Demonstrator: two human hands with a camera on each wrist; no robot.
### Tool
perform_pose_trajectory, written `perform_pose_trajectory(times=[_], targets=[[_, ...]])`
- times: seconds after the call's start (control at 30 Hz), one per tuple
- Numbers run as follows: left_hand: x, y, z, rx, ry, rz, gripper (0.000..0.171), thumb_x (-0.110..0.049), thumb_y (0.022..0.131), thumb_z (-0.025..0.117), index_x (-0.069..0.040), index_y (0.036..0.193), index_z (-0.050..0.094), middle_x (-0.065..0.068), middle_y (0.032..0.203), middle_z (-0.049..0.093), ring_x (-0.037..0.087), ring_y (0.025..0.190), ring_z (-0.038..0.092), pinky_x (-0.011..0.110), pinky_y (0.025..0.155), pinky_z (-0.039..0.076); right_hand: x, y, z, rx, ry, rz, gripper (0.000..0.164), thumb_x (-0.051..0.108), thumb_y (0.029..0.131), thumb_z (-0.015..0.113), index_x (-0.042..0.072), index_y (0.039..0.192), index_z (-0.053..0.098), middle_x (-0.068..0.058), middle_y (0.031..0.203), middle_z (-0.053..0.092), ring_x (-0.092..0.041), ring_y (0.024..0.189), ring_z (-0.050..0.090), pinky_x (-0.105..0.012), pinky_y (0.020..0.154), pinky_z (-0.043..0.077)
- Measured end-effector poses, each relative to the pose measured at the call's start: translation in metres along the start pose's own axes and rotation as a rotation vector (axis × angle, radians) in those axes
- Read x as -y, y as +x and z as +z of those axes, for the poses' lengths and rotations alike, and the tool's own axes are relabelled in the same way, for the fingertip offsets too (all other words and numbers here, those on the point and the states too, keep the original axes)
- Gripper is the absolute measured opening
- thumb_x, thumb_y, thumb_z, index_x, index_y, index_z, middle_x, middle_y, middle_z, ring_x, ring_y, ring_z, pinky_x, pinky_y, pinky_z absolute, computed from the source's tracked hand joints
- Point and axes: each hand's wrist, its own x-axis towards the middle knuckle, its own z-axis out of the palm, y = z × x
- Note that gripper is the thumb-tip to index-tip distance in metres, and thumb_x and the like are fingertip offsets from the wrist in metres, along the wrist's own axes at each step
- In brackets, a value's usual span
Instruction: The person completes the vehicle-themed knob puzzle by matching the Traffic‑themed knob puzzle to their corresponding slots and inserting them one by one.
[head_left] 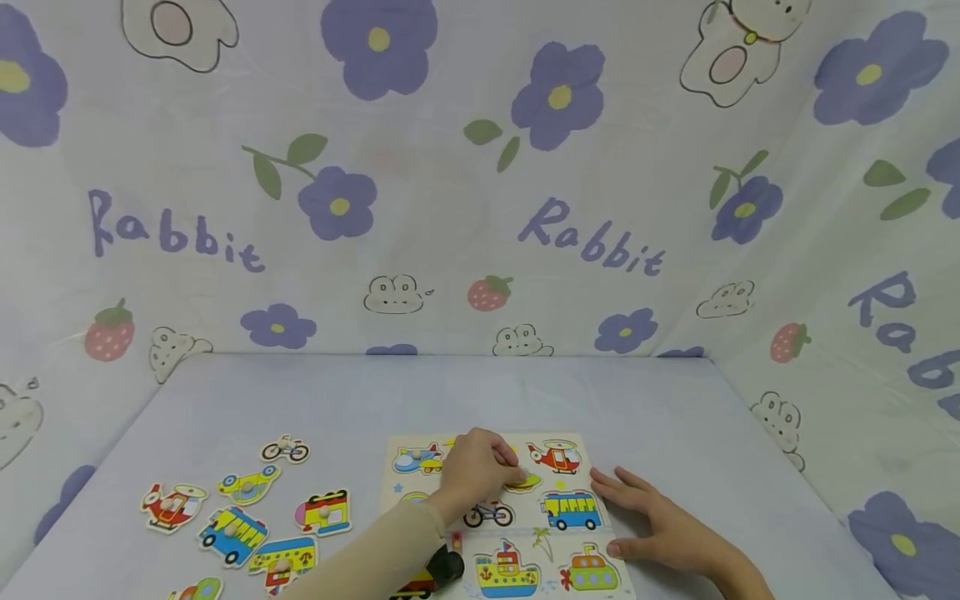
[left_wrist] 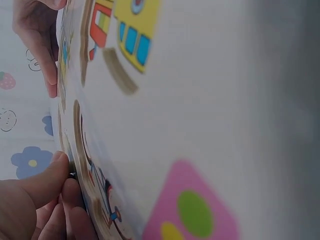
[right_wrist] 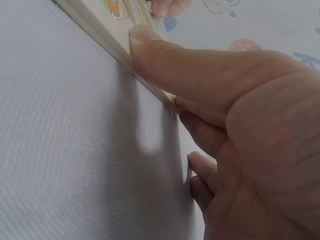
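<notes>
My left hand point(head_left: 480, 467) reaches over the wooden puzzle board point(head_left: 521, 533). Its thumb and fingers pinch at a small yellow-and-green puzzle piece point(head_left: 529, 482), lying at the board's upper middle; the fingers hide most of it. In the left wrist view, the left hand's thumb point(left_wrist: 47, 180) meets the fingertips low over the board. My right hand point(head_left: 667, 525) is at the board's right edge, fingers spread, thumb on the rim. The right wrist view shows that thumb point(right_wrist: 165, 57) against the board's edge. An airplane piece point(head_left: 417, 459) with a knob sits in the board's upper left.
Left of the board lie several loose knobbed pieces: a bicycle point(head_left: 285, 450), a yellow car point(head_left: 249, 485), a helicopter point(head_left: 172, 507), a bus point(head_left: 233, 535), a train point(head_left: 324, 512), a ship point(head_left: 283, 560) and a partly cut-off green piece point(head_left: 198, 590). A patterned curtain point(head_left: 435, 167) stands behind the table.
</notes>
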Motion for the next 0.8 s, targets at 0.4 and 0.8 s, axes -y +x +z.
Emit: perform_pose_trajectory(times=[0.4, 0.8], targets=[[-0.0009, 0.0017, -0.0008, 0.019, -0.016, -0.015, 0.020, -0.023, 0.076, 0.087, -0.018, 0.072, 0.068, -0.012, 0.063, 0.060, 0.008, 0.061, 0.056, 0.030, 0.059, 0.043, 0.0011, -0.0015, -0.0018, 0.004, 0.010, -0.008, 0.082, 0.044, 0.078, 0.080, 0.023, 0.149, 0.045, 0.008, 0.157, 0.030, -0.039, 0.146, 0.006, -0.073, 0.103, 0.012], [-0.0039, 0.0020, -0.0035, 0.047, -0.028, -0.027, 0.021, -0.022, 0.074, 0.088, -0.017, 0.072, 0.068, -0.011, 0.063, 0.062, 0.008, 0.062, 0.057, 0.031, 0.059, 0.044, 0.0036, -0.0017, -0.0023, -0.001, 0.010, 0.000, 0.083, 0.044, 0.077, 0.081, 0.021, 0.149, 0.046, 0.008, 0.156, 0.031, -0.039, 0.146, 0.006, -0.073, 0.104, 0.012]])
